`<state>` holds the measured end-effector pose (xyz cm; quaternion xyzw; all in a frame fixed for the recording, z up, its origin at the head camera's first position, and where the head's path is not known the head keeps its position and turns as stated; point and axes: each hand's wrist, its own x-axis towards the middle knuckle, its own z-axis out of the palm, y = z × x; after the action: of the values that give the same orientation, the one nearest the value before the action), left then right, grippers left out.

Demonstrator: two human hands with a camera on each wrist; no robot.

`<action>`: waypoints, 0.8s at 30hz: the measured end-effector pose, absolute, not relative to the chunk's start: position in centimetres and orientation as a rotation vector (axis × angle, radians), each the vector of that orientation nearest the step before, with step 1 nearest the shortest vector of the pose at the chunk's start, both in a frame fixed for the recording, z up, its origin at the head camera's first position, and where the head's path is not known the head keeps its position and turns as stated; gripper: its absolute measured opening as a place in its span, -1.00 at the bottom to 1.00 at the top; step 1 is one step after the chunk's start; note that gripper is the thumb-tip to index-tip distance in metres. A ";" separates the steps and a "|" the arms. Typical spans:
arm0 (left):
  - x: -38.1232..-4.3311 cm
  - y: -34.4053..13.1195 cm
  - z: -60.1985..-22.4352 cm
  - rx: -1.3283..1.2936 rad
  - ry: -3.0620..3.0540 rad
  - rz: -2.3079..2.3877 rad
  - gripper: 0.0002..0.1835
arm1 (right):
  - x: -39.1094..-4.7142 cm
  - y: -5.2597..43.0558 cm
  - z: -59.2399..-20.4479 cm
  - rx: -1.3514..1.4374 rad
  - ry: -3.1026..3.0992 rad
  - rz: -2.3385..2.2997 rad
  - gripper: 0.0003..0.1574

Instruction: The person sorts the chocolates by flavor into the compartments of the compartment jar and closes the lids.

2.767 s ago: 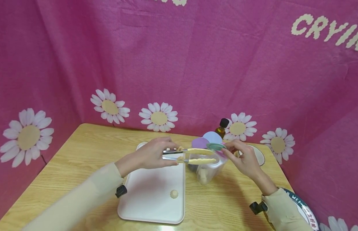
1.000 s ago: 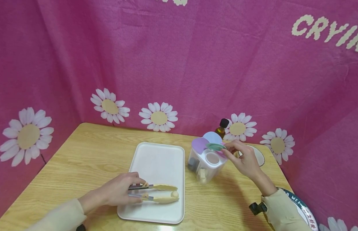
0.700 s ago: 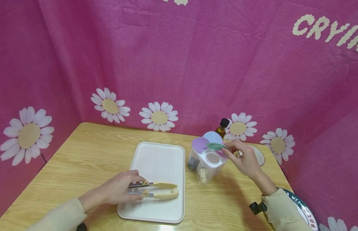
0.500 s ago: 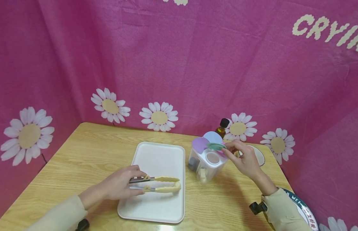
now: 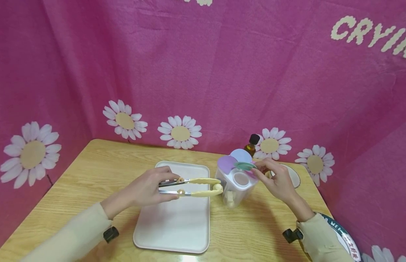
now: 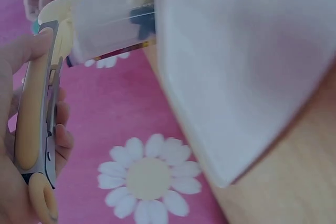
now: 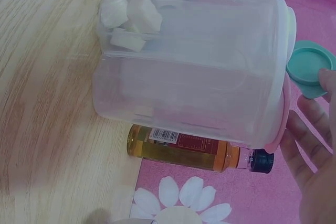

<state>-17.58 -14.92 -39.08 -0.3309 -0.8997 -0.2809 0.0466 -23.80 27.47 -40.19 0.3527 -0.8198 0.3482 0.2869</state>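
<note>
My left hand point(image 5: 150, 187) grips metal tongs point(image 5: 204, 180) with cream scalloped tips, held above the right side of the white tray point(image 5: 176, 229). Between the tips sits a small, pale, roundish piece point(image 5: 218, 187), just left of the clear container point(image 5: 239, 194). That container has several compartments with coloured lids; pale chunks point(image 7: 128, 22) lie at the bottom of one, dark pieces point(image 6: 143, 22) in another. My right hand point(image 5: 277, 180) pinches the raised green lid point(image 7: 311, 66) by its edge. The round opening point(image 5: 241, 178) in front of that lid is uncovered.
Behind the container stands a bottle point(image 7: 184, 148) of amber liquid with a black cap. A white round item point(image 5: 292, 176) lies partly behind my right hand. A round printed object point(image 5: 342, 234) is by my right forearm. Pink cloth point(image 5: 203, 72) hangs behind the table.
The tongs went down to the tray, took the pale piece from it, and have risen rightward towards the container with my left hand. My right hand stays at the green lid.
</note>
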 end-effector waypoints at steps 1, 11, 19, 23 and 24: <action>-17.8 -14.7 -38.7 -1.018 -2.730 -0.853 -0.56 | -23.8 27.4 -40.2 0.942 -2.199 0.930 -0.60; -19.5 -11.8 -36.5 -1.049 -2.645 -0.916 -0.51 | -23.8 27.5 -40.1 0.915 -2.258 0.933 -0.68; -20.8 -9.6 -36.6 -1.105 -2.647 -0.890 -0.50 | -23.9 27.5 -40.2 0.931 -2.244 0.927 -0.66; -21.2 -9.0 -36.7 -1.110 -2.656 -0.851 -0.50 | -24.0 27.5 -40.2 0.934 -2.239 0.929 -0.66; -21.3 -8.9 -36.8 -1.111 -2.658 -0.841 -0.51 | -24.0 27.5 -40.2 0.932 -2.243 0.931 -0.66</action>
<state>-21.26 -8.94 -36.76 -0.3692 -0.8836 -0.2794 0.0703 -23.98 27.53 -40.23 0.3454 -0.8309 0.3449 0.2670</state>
